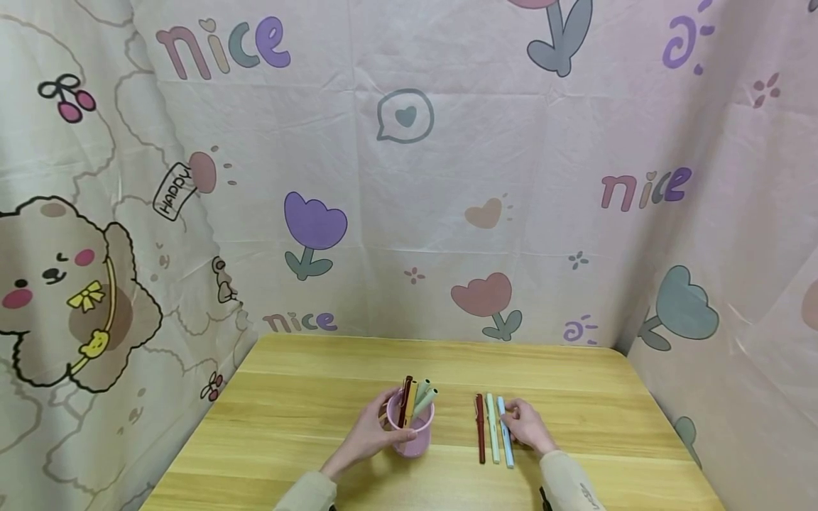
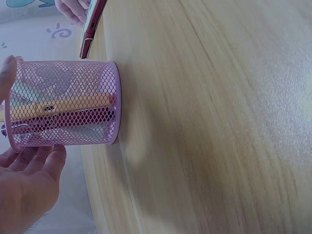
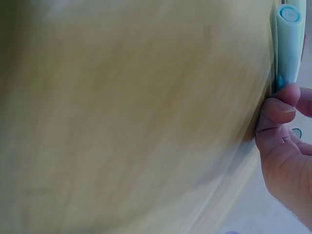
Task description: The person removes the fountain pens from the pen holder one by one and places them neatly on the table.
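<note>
My left hand [image 1: 369, 430] grips a pink mesh pen holder [image 1: 414, 444] round its upper part, thumb on the near side, fingers on the far side. The holder stands upright on the table and has a dark red pen [image 1: 405, 403], an orange pen [image 1: 411, 406] and two pale green pens [image 1: 425, 402] in it. To its right, a red pen [image 1: 481, 433], a light green pen [image 1: 493, 431] and a light blue pen [image 1: 508, 451] lie side by side. Thumb and fingers of my right hand [image 1: 527, 426] pinch the blue pen, seen end-on in the right wrist view.
The wooden table [image 1: 307, 376] reaches back to a printed curtain [image 1: 396, 213]. More curtain hangs along the left and right sides.
</note>
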`<state>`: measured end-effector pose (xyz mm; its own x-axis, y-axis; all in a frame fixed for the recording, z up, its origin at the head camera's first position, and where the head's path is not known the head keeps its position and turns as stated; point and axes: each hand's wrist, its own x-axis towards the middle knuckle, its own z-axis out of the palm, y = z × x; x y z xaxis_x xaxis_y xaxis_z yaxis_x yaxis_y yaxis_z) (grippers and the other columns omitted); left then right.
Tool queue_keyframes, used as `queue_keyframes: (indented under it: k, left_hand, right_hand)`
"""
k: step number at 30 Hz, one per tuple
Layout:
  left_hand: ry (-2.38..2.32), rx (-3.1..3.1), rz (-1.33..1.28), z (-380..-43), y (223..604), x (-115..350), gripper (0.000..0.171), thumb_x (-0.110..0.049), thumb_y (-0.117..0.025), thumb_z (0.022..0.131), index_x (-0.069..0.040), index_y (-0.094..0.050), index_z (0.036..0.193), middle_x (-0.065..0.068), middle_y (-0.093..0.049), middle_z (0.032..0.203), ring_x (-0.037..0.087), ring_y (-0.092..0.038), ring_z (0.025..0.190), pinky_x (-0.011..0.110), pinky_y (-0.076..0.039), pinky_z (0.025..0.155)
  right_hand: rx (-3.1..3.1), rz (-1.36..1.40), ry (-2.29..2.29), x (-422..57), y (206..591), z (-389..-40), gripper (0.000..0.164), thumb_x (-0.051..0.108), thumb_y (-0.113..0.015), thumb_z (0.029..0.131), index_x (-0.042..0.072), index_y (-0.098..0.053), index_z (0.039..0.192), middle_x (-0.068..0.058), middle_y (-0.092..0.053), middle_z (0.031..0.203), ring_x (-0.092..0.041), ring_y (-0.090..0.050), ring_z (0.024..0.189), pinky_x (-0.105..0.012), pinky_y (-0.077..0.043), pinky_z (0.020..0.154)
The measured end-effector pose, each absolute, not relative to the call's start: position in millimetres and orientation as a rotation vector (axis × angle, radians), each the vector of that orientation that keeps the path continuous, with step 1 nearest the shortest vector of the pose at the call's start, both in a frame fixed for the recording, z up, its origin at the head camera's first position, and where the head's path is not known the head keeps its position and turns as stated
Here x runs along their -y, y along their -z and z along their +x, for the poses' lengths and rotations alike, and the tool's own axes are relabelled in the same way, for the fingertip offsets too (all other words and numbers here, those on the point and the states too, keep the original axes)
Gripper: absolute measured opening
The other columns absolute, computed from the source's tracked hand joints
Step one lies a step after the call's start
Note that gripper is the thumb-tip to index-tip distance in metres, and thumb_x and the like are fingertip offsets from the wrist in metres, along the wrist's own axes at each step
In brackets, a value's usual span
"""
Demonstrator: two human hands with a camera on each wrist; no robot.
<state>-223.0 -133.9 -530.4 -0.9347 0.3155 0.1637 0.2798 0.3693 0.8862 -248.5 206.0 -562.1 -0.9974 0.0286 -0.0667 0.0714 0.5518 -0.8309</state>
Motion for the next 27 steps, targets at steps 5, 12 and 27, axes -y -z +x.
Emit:
queue_keyframes:
  k: [5, 12, 27]
  left_hand:
    - [-1.650, -2.575, 0.558, -223.0, 530.1, 134.1, 0.095, -0.030, -0.087, 0.077, 0.005, -0.036, 0.150, 0.032, -0.048, 0.148, 0.046, -0.054, 0.130, 0.056, -0.049, 0.110]
    - [-1.676, -2.540, 0.569, -222.3, 529.4, 134.2, 0.095, -0.027, -0.087, 0.078, 0.007, -0.035, 0.150, 0.033, -0.046, 0.148, 0.048, -0.052, 0.131, 0.057, -0.048, 0.110]
    - [-1.694, -2.534, 0.584, -223.4, 531.2, 134.0, 0.095, -0.028, -0.087, 0.078, 0.007, -0.036, 0.150, 0.033, -0.046, 0.148, 0.048, -0.053, 0.131, 0.056, -0.048, 0.110]
  right_hand:
    - [-2.730, 0.103, 1.446, -204.9, 561.9, -249.4, 0.024, 0.003, -0.060, 0.095, -0.010, -0.057, 0.114, -0.005, -0.052, 0.075, -0.013, -0.052, 0.054, -0.020, -0.042, 0.046]
    - [-2.720, 0.129, 1.457, -205.1, 562.3, -249.5, 0.023, 0.005, -0.060, 0.096, -0.009, -0.057, 0.114, -0.004, -0.052, 0.074, -0.013, -0.051, 0.054, -0.019, -0.041, 0.046]
    - [-2.722, 0.119, 1.452, -205.1, 561.0, -248.3, 0.023, 0.005, -0.060, 0.096, -0.010, -0.057, 0.113, -0.005, -0.054, 0.074, -0.013, -0.052, 0.053, -0.020, -0.042, 0.046]
